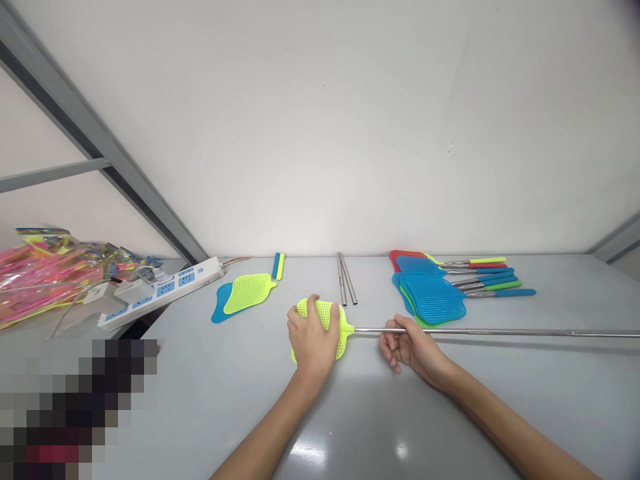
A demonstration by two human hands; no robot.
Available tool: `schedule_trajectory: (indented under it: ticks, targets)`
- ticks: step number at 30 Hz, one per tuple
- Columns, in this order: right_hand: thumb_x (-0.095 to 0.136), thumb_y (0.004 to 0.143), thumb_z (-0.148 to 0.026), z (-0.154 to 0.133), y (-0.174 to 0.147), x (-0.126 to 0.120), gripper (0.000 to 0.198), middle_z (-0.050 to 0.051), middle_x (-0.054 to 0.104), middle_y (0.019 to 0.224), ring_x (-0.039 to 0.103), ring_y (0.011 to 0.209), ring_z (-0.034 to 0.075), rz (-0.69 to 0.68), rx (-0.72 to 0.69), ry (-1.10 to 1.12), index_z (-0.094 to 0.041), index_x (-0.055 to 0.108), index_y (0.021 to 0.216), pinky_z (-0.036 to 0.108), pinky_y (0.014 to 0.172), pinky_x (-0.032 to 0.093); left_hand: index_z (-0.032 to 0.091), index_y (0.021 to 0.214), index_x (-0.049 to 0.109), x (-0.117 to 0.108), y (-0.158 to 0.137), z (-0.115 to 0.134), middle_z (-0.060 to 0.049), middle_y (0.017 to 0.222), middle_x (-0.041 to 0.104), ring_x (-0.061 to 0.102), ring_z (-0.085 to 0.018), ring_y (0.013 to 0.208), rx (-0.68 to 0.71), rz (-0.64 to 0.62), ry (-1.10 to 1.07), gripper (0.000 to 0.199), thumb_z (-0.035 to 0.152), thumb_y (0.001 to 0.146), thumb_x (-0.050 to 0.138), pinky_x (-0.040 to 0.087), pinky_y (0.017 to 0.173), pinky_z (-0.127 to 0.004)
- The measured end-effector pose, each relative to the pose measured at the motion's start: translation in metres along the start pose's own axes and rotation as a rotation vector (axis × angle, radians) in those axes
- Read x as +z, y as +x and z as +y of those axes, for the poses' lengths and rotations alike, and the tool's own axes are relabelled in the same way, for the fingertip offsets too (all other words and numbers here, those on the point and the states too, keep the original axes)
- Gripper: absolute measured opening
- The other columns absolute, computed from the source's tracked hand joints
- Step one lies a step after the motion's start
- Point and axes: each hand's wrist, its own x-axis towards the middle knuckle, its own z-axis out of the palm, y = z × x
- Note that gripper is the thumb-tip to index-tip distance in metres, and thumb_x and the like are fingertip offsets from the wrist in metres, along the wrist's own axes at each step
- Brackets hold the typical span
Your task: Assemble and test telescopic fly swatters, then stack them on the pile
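My left hand [314,333] is wrapped over the yellow perforated head of a fly swatter [346,328]. From that head a long, extended metal rod [520,332] runs right and leaves the frame, so its far end is out of view. My right hand [407,343] pinches the rod near the head with thumb and index finger, its other fingers loosely curled. Beyond my left hand lie loose yellow [249,293] and blue [221,304] swatter heads. Close by are a blue and a yellow grip tube [281,267]. Two short metal rods [346,280] rest behind my hands.
Several swatters with heads and grips, one with a blue head [435,300], are piled back right. A white power strip [175,287] with plugged-in adapters lies at left, beside pink bagged goods [40,267]. A wall [320,133] rises behind the grey table [200,393].
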Motion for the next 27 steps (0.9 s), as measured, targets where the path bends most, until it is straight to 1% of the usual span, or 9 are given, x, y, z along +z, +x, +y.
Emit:
schedule_trajectory:
  ticks: [8, 12, 27]
  targets:
    - [0.025, 0.08, -0.045, 0.002, 0.0014, 0.0007, 0.044, 0.003, 0.049, 0.048, 0.042, 0.039, 0.011, -0.013, -0.017, -0.023, -0.016, 0.042, 0.052, 0.024, 0.038, 0.033, 0.02, 0.114, 0.043, 0.0021, -0.0026, 0.0002, -0.012, 0.099, 0.034, 0.037, -0.028, 0.101, 0.021, -0.005, -0.003, 0.049, 0.051, 0.077, 0.031, 0.034, 0.081, -0.04]
    - [0.023, 0.081, -0.042, 0.0025, 0.0026, 0.0005, 0.043, 0.004, 0.049, 0.048, 0.044, 0.04, 0.012, -0.01, -0.036, -0.033, -0.016, 0.043, 0.053, 0.024, 0.039, 0.033, 0.02, 0.114, 0.042, 0.003, -0.0028, -0.0002, -0.012, 0.099, 0.034, 0.036, -0.028, 0.102, 0.048, -0.002, -0.013, 0.049, 0.051, 0.077, 0.032, 0.035, 0.081, -0.04]
    - [0.022, 0.082, -0.044, 0.0055, 0.0051, -0.0011, 0.044, 0.003, 0.05, 0.048, 0.043, 0.037, 0.01, -0.037, -0.036, -0.055, -0.016, 0.042, 0.055, 0.023, 0.038, 0.033, 0.02, 0.116, 0.041, -0.0004, -0.0041, 0.0021, -0.012, 0.102, 0.032, 0.037, -0.028, 0.101, 0.059, -0.01, -0.027, 0.05, 0.05, 0.078, 0.031, 0.034, 0.081, -0.042]
